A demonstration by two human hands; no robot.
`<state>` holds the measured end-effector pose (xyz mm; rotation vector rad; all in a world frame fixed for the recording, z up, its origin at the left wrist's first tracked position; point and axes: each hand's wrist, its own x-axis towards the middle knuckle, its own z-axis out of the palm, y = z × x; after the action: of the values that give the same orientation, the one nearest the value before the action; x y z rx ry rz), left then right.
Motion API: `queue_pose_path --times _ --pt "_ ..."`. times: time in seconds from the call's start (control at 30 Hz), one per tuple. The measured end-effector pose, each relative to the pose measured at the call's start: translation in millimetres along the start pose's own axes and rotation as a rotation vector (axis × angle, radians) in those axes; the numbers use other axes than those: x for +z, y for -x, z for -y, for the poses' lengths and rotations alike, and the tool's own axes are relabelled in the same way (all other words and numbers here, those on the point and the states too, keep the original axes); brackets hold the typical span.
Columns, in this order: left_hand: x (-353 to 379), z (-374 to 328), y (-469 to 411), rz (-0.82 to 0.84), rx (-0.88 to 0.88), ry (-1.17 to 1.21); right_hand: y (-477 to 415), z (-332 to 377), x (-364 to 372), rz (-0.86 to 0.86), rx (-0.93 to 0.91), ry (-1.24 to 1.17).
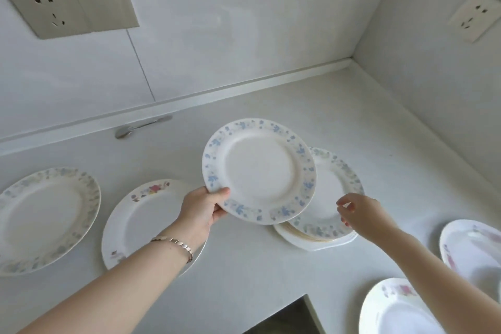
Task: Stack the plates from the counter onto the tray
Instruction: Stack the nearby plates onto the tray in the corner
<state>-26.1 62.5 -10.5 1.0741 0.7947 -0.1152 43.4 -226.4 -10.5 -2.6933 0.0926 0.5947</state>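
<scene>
Holding the blue-flowered plate (pixel 259 171) by its near-left rim, my left hand (pixel 202 209) has its grip pinched shut, thumb on top and fingers underneath. The plate hangs tilted above the table (pixel 271 274), partly over the stack (pixel 329 198) that sits on the pale tray (pixel 311 243). My right hand (pixel 357 211) hovers just beside the stack's near edge, its grip loosely half-open and holding nothing.

To do this well, I judge I should level the plate first, centre it over the top plate of the stack, and lower it flat so the rims nest without clinking. My free right hand could steady the stack or guide the far rim down. A one-sided pinch lets a glazed plate swing, so slow is better.

The plate is round, white and glossy, with a wide rim carrying a ring of small blue leaves and a plain shallow well. Other plates wait on the table: a pale-patterned plate (pixel 44 218) at far left, a pink-flowered plate (pixel 141 222) under my left forearm, and two more at lower right.
</scene>
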Motion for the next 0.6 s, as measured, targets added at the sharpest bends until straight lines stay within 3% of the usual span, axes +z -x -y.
queue_pose_path --times 0.3,0.6 --pt "101.9 44.9 -18.4 0.046 -0.173 -0.047 -6.6 -79.8 -19.5 0.003 0.132 -0.047" --pt "113.7 66.6 -38.5 0.042 -0.185 -0.304 -8.6 -87.0 -11.1 0.014 0.143 -0.131"
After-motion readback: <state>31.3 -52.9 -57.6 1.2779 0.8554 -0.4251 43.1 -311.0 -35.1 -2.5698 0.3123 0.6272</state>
